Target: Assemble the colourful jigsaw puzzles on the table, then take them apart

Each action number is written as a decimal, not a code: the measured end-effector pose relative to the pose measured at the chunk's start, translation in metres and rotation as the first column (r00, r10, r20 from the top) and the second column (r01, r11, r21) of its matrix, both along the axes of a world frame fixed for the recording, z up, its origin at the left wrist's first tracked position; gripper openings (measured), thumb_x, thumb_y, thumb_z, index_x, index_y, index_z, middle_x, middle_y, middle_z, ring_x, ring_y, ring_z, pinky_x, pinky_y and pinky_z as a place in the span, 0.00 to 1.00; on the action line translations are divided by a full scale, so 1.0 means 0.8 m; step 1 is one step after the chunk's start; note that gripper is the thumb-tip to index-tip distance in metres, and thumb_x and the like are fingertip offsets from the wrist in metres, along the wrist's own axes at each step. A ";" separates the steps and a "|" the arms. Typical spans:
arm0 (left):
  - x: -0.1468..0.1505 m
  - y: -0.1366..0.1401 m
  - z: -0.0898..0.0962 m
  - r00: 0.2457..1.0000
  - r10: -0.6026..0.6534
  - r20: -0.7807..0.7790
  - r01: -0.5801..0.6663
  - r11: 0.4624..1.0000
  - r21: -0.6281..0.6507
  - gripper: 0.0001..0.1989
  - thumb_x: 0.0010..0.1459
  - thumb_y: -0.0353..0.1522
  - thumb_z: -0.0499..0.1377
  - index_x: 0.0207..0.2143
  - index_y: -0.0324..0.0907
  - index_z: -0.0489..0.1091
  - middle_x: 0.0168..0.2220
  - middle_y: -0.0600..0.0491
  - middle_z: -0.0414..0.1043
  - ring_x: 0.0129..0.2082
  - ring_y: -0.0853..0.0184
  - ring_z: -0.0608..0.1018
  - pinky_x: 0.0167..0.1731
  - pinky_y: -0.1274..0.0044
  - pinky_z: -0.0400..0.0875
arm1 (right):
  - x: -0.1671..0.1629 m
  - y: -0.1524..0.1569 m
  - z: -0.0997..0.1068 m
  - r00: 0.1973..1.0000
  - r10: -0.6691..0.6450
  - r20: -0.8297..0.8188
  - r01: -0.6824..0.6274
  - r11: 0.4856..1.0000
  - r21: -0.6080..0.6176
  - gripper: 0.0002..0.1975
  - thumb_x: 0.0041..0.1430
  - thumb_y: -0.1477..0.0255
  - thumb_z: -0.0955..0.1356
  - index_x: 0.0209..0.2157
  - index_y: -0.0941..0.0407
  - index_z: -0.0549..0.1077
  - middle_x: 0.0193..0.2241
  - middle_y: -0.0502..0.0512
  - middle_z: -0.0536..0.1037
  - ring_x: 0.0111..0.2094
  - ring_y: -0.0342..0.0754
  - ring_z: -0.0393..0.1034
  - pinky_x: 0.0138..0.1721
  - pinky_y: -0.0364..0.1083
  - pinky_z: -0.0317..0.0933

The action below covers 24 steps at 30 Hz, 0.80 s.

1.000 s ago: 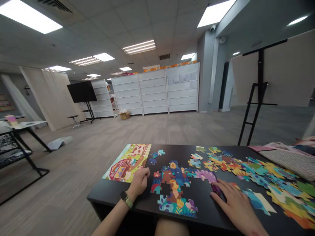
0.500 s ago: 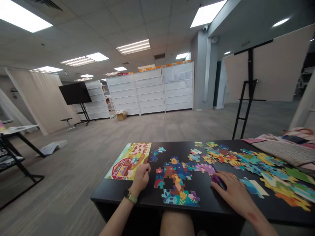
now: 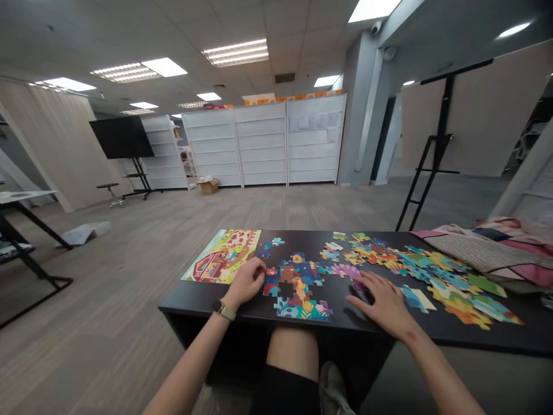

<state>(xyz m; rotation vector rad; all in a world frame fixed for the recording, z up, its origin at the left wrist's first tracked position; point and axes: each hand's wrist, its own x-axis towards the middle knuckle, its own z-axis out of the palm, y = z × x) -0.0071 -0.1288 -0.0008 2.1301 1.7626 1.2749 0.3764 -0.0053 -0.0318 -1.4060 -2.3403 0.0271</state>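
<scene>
Resting the left hand (image 3: 246, 283) beside a bright farm picture (image 3: 224, 253), curling fingers, unclear whether fully closed. Displaying the part-built puzzle (image 3: 305, 272) between both hands on the black table (image 3: 197, 295): brown animal, blue patches, yellow plants. Showing unreadable papers (image 3: 324, 121) on white cabinets (image 3: 263, 153). Bending the right hand (image 3: 382, 301) over a purple piece (image 3: 359, 285), unclear whether gripping, near loose multicoloured pieces (image 3: 421, 262).

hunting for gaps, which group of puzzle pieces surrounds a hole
The joined section right of the left hand: black table shows through its middle, while the pieces farther right lie heaped.
</scene>
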 end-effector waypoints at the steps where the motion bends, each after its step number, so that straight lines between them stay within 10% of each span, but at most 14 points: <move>1: 0.010 -0.008 0.004 0.999 -0.038 -0.026 0.037 0.999 -0.016 0.09 0.55 0.27 0.56 0.39 0.43 0.70 0.39 0.50 0.72 0.40 0.61 0.73 0.41 0.72 0.67 | 0.000 -0.001 0.002 1.000 0.002 -0.003 -0.002 1.000 -0.011 0.31 0.56 0.46 0.65 0.55 0.48 0.74 0.62 0.55 0.70 0.66 0.61 0.57 0.64 0.63 0.48; 10: 0.037 -0.039 0.010 0.945 -0.215 -0.246 0.167 0.965 -0.204 0.32 0.43 0.47 0.74 0.50 0.50 0.73 0.56 0.49 0.67 0.57 0.50 0.66 0.57 0.62 0.59 | -0.001 -0.004 0.009 0.998 -0.027 -0.053 0.025 0.999 -0.036 0.28 0.57 0.48 0.64 0.52 0.48 0.76 0.60 0.55 0.72 0.65 0.61 0.59 0.63 0.62 0.48; 24: 0.041 -0.043 0.008 0.934 -0.222 -0.279 0.150 0.955 -0.256 0.21 0.53 0.42 0.68 0.49 0.49 0.73 0.57 0.48 0.70 0.57 0.53 0.70 0.57 0.63 0.66 | 0.001 -0.022 0.023 0.987 -0.003 -0.159 -0.008 0.998 -0.070 0.23 0.58 0.54 0.67 0.51 0.49 0.76 0.57 0.56 0.75 0.62 0.60 0.61 0.64 0.61 0.47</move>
